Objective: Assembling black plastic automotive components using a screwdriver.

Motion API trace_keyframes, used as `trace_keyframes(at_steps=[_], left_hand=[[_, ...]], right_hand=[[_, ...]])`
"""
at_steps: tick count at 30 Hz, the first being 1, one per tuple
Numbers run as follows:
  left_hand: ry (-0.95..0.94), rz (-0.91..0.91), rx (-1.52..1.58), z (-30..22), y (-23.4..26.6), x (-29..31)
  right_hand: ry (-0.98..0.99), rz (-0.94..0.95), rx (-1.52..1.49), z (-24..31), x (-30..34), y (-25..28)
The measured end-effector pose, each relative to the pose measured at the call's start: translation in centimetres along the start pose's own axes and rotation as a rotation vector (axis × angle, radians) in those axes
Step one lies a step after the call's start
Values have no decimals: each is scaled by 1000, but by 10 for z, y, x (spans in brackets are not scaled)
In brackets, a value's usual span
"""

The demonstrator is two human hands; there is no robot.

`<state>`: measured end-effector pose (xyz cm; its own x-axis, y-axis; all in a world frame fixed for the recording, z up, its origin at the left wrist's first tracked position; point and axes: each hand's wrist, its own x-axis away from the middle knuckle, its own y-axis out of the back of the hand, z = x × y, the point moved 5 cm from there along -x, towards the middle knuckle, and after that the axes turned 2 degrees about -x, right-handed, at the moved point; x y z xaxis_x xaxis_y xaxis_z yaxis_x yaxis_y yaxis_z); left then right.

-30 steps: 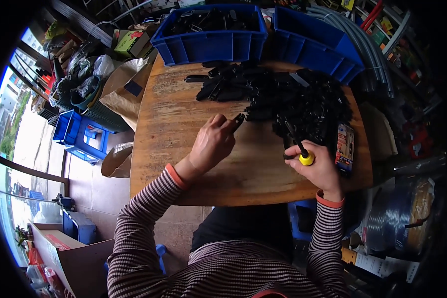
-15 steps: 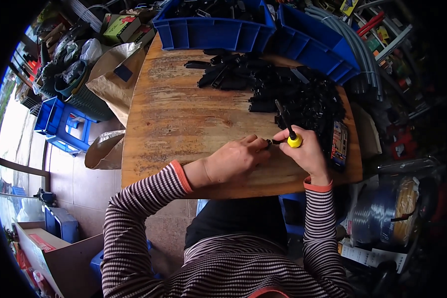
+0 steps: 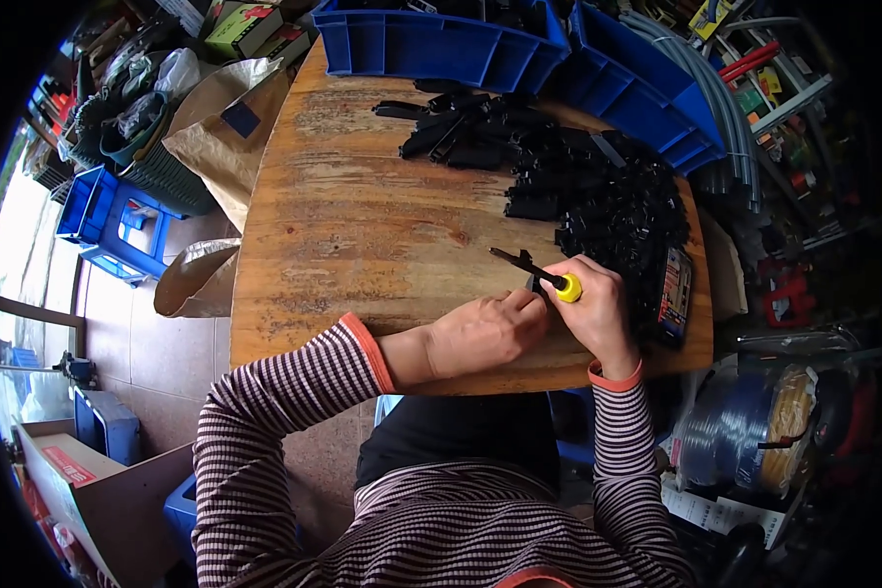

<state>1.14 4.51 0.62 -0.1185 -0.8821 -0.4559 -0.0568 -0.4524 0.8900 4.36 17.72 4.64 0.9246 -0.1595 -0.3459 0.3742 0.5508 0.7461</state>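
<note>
My right hand (image 3: 600, 306) is closed around a screwdriver (image 3: 567, 287) with a yellow handle end; its dark shaft points up and to the left over the table. Close against it, my left hand (image 3: 490, 333) has its fingers pinched on a small black plastic part (image 3: 534, 284), mostly hidden by the fingers. Just beyond both hands lies a large pile of black plastic parts (image 3: 534, 201), spread over the far right of the wooden table (image 3: 353, 225).
Two blue bins (image 3: 441, 47) stand along the table's far edge, the left one holding black parts. A flat box or device with a colourful face (image 3: 674, 294) lies by the right edge. A brown paper bag (image 3: 220, 147) stands left of the table, with wire coils (image 3: 735, 431) at right.
The screwdriver has swung from nearly upright to a lower slant pointing left. My left hand has shifted slightly right and down, closer to my right hand. The view has moved slightly.
</note>
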Motion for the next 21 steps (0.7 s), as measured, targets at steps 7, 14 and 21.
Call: trace_keyframes(at_steps=[7, 14, 21], left_hand=[[-5, 16, 27, 0, 3, -1], [-54, 6, 42, -5, 8, 4], [-60, 27, 67, -5, 6, 3]], right_hand=[[43, 1, 24, 2, 2, -3], [78, 278, -51, -4, -1, -4], [-148, -162, -745, -1, -22, -16]])
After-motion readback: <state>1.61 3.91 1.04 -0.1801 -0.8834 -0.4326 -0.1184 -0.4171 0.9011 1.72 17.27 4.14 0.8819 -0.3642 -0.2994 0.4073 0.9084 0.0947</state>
